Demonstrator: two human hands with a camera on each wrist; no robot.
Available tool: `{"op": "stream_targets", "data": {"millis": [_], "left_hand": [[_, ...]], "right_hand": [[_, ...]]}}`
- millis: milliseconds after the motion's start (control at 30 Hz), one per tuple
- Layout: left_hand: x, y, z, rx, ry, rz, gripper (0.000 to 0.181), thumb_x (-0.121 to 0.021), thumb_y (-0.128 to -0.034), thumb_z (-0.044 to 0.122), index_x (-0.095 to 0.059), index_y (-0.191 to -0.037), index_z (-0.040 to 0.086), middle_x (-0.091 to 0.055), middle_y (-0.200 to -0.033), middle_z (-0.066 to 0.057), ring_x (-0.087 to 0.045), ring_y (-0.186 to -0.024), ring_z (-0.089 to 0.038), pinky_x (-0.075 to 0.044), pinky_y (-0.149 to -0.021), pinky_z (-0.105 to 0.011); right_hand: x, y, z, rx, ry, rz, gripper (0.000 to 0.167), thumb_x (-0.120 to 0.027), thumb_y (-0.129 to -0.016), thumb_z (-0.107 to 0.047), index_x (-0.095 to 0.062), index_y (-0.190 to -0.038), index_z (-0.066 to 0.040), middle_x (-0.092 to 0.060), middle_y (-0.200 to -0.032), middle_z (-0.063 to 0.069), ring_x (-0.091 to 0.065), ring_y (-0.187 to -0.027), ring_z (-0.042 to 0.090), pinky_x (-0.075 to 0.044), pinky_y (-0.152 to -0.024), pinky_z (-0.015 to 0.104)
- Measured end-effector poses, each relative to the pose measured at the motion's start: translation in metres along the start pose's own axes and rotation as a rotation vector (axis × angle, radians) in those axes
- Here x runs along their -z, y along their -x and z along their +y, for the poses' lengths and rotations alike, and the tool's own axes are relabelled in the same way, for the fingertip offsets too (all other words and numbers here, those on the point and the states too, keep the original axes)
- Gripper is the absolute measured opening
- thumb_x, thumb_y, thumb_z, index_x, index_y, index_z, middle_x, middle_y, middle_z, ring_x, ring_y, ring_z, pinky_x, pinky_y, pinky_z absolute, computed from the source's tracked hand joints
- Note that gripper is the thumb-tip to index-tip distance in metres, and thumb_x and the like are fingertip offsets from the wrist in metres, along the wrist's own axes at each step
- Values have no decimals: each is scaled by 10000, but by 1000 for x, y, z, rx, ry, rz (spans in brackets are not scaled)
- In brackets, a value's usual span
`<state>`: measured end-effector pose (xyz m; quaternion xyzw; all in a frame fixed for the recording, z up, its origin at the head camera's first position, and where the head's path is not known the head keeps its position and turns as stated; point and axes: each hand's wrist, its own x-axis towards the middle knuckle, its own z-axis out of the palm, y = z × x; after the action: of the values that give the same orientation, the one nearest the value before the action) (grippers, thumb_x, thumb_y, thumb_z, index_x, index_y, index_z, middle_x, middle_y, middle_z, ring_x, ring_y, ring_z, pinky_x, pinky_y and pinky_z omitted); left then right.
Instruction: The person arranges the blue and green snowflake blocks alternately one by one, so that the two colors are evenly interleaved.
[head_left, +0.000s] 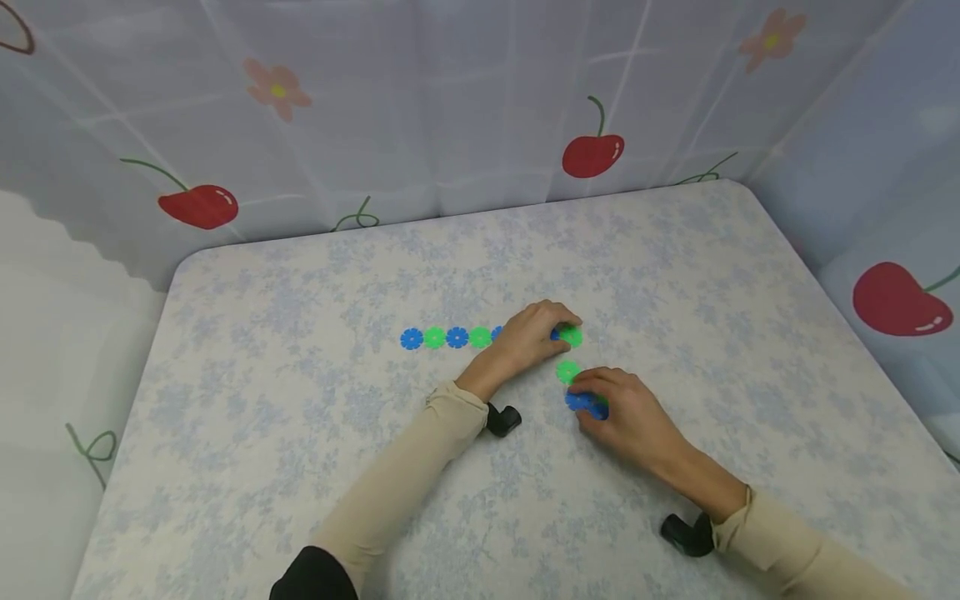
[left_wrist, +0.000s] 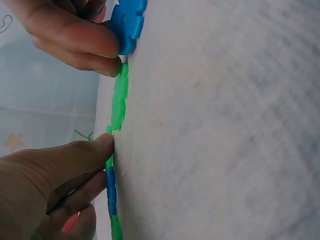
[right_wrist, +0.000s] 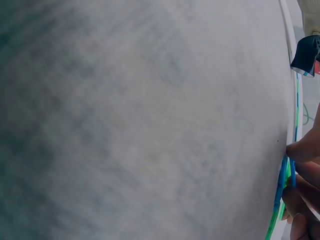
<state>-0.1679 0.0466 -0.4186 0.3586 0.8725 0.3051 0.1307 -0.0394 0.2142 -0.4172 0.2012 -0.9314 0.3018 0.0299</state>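
Observation:
A straight row of interlocking plastic snowflake discs, alternating blue [head_left: 412,338] and green [head_left: 434,337], lies flat on the table. My left hand [head_left: 525,340] covers part of the row, its thumb and fingers pinching a green snowflake disc [head_left: 572,336] at the right end. Closer to me, my right hand [head_left: 633,421] pinches a blue snowflake disc [head_left: 579,401], with more blue and green partly hidden under the fingers. Just beyond those fingers sits another green snowflake disc [head_left: 567,372]. In the left wrist view, the right hand's blue disc [left_wrist: 131,22] is tilted near the cloth.
A pale floral cloth covers the table [head_left: 300,433]. Behind it hangs a curtain [head_left: 420,108] printed with cherries and flowers. Black wrist devices [head_left: 504,421] stick out below both forearms, close to the tabletop.

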Motion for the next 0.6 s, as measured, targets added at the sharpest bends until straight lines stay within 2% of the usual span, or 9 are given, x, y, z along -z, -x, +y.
{"op": "stream_targets", "data": {"millis": [200,367,600], "left_hand": [[0,0,0,-14,-1,4,376,-730,-902,137,-665,-1268,80,-651,-1256,-43,-576,-1156,-168,-457,-972,-239],[0,0,0,-10,4,12,373,-732,-900,132,-667,-1263,78,-652,-1253,-47,-584,-1142,-168,-462,-964,-239],[-1,0,-1,-8,19,10,369,-724,-907,123,-663,-1268,74,-644,-1270,-49,-574,-1168,-170,-453,-987,-250]], "right_hand": [[1,0,0,15,5,-2,316,-832,-742,-21,-745,-1046,-22,-696,-1095,98,-647,-1014,285,-543,-836,461],[0,2,3,41,-7,37,307,-833,-736,-5,-750,-1030,-32,-705,-1079,88,-648,-999,280,-538,-821,467],[1,3,12,-9,-68,90,291,-819,-750,31,-743,-1023,-36,-701,-1084,78,-647,-1006,289,-540,-822,484]]}}
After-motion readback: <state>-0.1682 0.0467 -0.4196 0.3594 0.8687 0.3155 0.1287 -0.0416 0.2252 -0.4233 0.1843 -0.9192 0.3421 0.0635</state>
